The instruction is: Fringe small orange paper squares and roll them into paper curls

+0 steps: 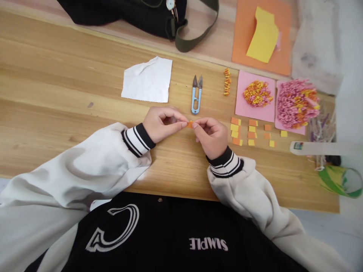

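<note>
Between the fingertips of my left hand [164,124] and my right hand [211,135] is a small orange piece of paper [190,124]. Both hands pinch it from opposite sides, just above the wooden table. A speck of yellow shows at its upper edge. Blue-handled thread snips [195,96] lie just beyond the hands, blades pointing away. To the right of my right hand, small orange and yellow paper pieces [236,127] are laid out in loose columns. A short row of twisted orange-yellow bits [227,82] lies past the snips.
A torn white paper [147,81] lies at the left. Pink squares [241,105] at the right bear heaps of small pink, orange and yellow pieces [296,102]. Orange and yellow sheets [262,34], a black bag [127,13] and a green-yellow roll [329,179] surround the work area.
</note>
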Demonstrator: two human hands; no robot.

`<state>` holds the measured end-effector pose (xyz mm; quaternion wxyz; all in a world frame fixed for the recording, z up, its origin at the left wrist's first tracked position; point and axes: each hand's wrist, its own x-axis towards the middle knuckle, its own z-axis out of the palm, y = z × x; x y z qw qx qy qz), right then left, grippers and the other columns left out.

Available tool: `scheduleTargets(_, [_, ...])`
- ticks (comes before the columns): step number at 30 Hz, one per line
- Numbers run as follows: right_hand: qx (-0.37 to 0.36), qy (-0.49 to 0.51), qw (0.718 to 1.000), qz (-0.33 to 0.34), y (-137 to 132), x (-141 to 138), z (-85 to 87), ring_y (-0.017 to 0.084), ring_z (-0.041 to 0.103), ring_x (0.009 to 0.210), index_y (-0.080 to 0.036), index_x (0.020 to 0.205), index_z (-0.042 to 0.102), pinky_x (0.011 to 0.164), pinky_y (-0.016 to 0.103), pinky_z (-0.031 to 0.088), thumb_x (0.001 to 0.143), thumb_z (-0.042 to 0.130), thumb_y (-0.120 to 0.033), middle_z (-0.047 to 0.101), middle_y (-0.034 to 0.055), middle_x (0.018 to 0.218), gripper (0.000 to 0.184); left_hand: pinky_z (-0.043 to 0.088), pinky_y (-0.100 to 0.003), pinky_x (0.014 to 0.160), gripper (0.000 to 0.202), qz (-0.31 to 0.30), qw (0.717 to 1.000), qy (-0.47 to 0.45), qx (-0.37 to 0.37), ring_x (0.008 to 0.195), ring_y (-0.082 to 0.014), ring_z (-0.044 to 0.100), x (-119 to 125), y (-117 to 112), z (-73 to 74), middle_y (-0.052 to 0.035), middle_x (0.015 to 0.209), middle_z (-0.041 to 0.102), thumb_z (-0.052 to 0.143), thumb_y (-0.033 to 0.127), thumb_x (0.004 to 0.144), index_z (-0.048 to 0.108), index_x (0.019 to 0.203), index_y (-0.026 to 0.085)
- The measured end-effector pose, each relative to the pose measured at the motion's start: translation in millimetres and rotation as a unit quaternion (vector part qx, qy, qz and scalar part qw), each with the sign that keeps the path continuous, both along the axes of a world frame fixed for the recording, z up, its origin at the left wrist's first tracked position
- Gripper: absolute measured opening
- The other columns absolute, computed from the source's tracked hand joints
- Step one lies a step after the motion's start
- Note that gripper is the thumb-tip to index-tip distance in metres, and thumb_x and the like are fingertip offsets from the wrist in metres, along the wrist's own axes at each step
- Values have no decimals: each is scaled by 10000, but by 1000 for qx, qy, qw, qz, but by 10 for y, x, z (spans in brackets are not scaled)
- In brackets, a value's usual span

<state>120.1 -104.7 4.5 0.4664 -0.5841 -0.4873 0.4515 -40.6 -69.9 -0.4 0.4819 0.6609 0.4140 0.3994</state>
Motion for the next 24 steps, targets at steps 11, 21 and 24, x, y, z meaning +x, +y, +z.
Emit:
scheduleTargets(11, [23,0,1000,10,-19,-10,-36,59,460,456,-176,680,601,452,210,402,700,653,-262,545,-38,540,102,376,-210,495,177,6,999,30,-11,540,-84,524,-3,1,4,-32,621,651,712,302,699,707,721,126])
scheduleTargets(21, [34,2,999,13,-20,-15,-31,48,442,432,-173,672,608,430,200,382,699,640,-230,542,-45,531,70,397,-208,502,217,18,999,40,-13,544,-85,530,-1,-4,11,-36,639,661,693,336,707,688,704,119])
scheduleTargets(24, [28,-2,1000,11,-22,-16,-23,50,439,433,-175,673,609,432,201,382,697,642,-238,540,-46,526,75,403,-207,509,208,20,999,37,-17,544,-81,528,2,-7,9,-38,660,666,679,322,712,682,708,115])
